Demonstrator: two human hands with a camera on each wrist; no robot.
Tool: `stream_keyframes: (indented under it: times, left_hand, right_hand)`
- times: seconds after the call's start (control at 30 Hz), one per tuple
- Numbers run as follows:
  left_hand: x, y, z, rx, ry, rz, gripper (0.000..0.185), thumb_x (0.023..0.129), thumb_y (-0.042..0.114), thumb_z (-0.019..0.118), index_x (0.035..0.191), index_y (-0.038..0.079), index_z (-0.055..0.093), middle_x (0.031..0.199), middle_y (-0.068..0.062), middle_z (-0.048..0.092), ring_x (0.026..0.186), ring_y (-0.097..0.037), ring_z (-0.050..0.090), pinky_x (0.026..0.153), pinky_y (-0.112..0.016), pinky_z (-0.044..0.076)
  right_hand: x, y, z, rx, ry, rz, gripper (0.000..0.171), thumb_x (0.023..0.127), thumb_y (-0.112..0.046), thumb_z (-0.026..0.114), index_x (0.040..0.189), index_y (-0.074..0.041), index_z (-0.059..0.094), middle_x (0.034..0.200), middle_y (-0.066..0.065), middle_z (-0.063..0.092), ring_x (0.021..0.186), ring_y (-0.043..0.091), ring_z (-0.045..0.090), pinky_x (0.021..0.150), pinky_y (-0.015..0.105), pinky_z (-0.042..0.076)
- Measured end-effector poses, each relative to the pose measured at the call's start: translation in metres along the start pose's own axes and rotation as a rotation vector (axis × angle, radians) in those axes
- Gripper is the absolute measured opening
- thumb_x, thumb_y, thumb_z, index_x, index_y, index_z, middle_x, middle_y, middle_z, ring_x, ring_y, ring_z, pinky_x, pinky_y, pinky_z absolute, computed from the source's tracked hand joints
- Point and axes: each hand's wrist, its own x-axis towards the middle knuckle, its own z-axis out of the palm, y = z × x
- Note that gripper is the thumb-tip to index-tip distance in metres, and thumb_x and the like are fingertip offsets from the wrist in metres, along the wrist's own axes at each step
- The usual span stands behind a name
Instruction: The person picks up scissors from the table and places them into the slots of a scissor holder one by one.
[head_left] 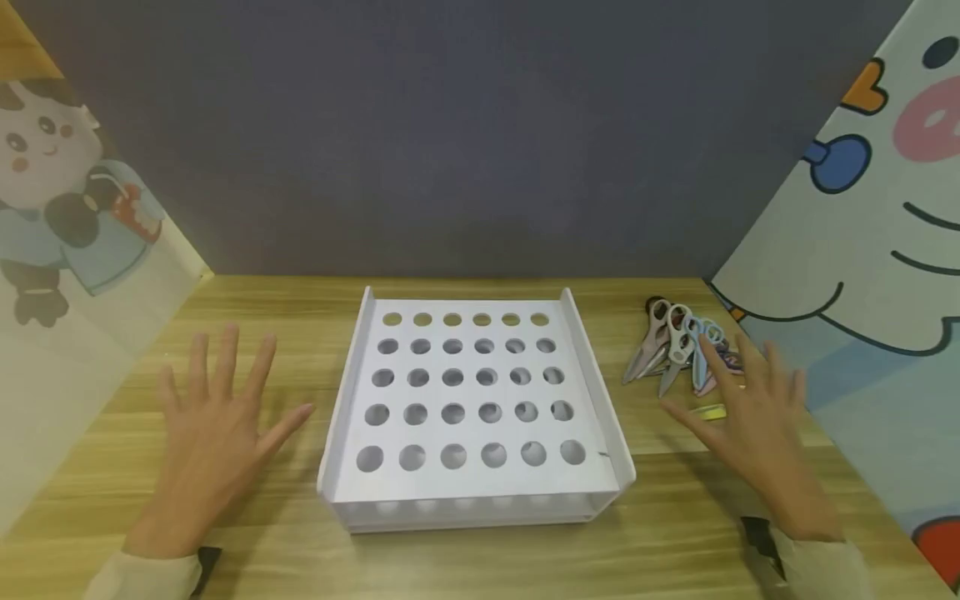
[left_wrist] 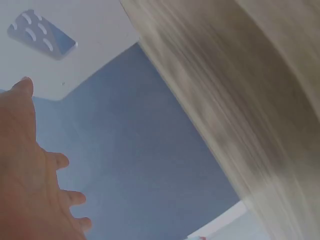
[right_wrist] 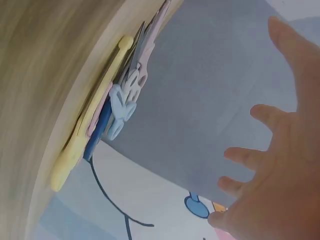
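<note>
- The left hand point(head_left: 213, 425) hovered over the wooden bench point(head_left: 480, 550), left of the white tray point(head_left: 592, 392), with its fingers point(head_left: 228, 354) spread straight and holding nothing.
- The right hand point(head_left: 753, 425) was on the other side of the tray, its fingers point(head_left: 716, 350) also splayed wide and empty; the fingertips were just over the nearest scissors but I could not tell whether they touched.
- The tray sat in the middle of the bench, a flat white top with raised side walls and a grid of round holes, six across and five deep.
- The pile of scissors point(head_left: 678, 346) lay near the right rear corner of the tray, apart from it, with pale pink, white and blue handles overlapping and blades pointing towards the tray.
- A small yellow piece point(head_left: 708, 412) lay on the bench just beside the right hand's thumb.
- In the right wrist view the scissors point(right_wrist: 127, 92) appeared stacked together on the bench edge, with a yellow one point(right_wrist: 87, 127) at the bottom of the stack, and the hand's fingers point(right_wrist: 285, 127) were spread apart from them.
- The left wrist view was blurred and showed only the open hand point(left_wrist: 30, 170) and the bench surface.
- A dark grey wall point(head_left: 480, 125) stood behind, with cartoon-printed panels point(head_left: 862, 208) at both sides.
</note>
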Motion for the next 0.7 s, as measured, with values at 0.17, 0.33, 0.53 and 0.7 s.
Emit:
stream_keyframes:
  times: [0.17,0.33,0.53,0.7]
  left_hand:
    - [0.005,0.006,0.000,-0.047,-0.043,0.029,0.088,0.091,0.076,0.038,0.157,0.017,0.031,0.164,-0.021,0.014,0.150,-0.044,0.007,0.111,-0.077,0.004]
    - [0.011,0.017,0.001,-0.229,-0.110,0.073,0.068,0.100,0.047,0.053,0.156,0.015,0.032,0.160,-0.023,0.021,0.147,-0.045,0.016,0.111,-0.075,0.012]
    - [0.037,0.028,-0.012,-0.471,-0.120,0.092,0.056,0.103,0.026,0.053,0.155,0.015,0.035,0.157,-0.020,0.028,0.142,-0.046,0.027,0.110,-0.070,0.022]
    - [0.060,0.042,-0.031,-0.609,-0.175,0.077,0.053,0.105,0.024,0.048,0.156,0.019,0.033,0.160,-0.008,0.027,0.146,-0.035,0.025,0.113,-0.065,0.024]
  right_hand:
    - [0.000,0.006,-0.003,0.016,-0.021,0.037,0.103,0.082,-0.063,0.069,0.161,-0.027,0.014,0.159,0.030,0.018,0.143,0.058,0.008,0.104,0.083,0.001]
    - [-0.002,0.016,-0.001,0.149,0.047,-0.009,0.097,0.086,-0.038,0.076,0.160,-0.014,0.018,0.139,0.040,0.040,0.120,0.064,0.036,0.095,0.080,0.025]
    - [-0.003,0.035,0.006,0.276,0.005,0.001,0.086,0.091,-0.023,0.074,0.153,0.007,0.022,0.137,0.045,0.038,0.118,0.064,0.040,0.094,0.075,0.034]
    - [-0.006,0.047,0.009,0.293,-0.172,0.089,0.077,0.093,-0.021,0.069,0.144,0.019,0.026,0.130,0.050,0.039,0.115,0.068,0.038,0.091,0.075,0.036]
